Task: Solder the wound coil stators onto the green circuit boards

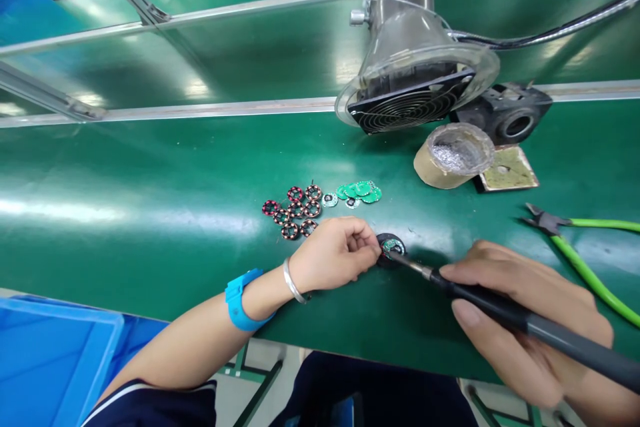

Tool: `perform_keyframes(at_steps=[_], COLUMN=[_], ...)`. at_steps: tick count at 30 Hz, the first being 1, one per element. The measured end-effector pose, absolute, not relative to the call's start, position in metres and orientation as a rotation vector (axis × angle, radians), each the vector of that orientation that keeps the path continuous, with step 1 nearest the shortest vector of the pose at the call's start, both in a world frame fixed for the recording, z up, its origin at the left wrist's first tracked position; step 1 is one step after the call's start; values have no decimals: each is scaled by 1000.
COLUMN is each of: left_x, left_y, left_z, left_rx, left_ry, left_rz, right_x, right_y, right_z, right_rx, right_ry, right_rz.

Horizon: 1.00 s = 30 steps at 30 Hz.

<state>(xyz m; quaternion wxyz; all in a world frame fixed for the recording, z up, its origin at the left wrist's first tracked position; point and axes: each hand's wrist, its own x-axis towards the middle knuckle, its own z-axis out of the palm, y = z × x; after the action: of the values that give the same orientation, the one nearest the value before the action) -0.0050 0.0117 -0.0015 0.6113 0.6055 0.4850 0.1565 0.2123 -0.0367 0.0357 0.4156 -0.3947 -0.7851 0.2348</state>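
My right hand [540, 320] is closed around the dark handle of a soldering iron [480, 303]. The iron's metal tip reaches a small green circuit board [395, 246] seated in a round black holder [384, 263] on the bench. At the holder's left edge, my left hand [345, 250] has its fingers pinched together; whatever lies between them is too small or hidden to name. Just beyond that hand lie several copper-wound ring coils [296, 209]. Beside the coils is a small pile of loose green circuit boards [363, 191].
Green-handled cutters [570, 247] lie on the green bench [150, 213] at the right. Behind are a cardboard-coloured tub [443, 170], a sponge tray [510, 169], and a black iron stand [520, 113]. A fume extractor [415, 100] hangs overhead. Blue bins [60, 353] stand lower left.
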Motion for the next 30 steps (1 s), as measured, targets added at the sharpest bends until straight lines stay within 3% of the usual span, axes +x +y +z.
perform_keyframes(at_steps=[30], left_x=[-5], left_y=[13], left_z=[-1], left_rx=[1418], left_ry=[1142], left_rz=[342], right_x=[211], right_y=[-34], right_z=[32], right_rx=[-939], right_ry=[-1902], right_rz=[599])
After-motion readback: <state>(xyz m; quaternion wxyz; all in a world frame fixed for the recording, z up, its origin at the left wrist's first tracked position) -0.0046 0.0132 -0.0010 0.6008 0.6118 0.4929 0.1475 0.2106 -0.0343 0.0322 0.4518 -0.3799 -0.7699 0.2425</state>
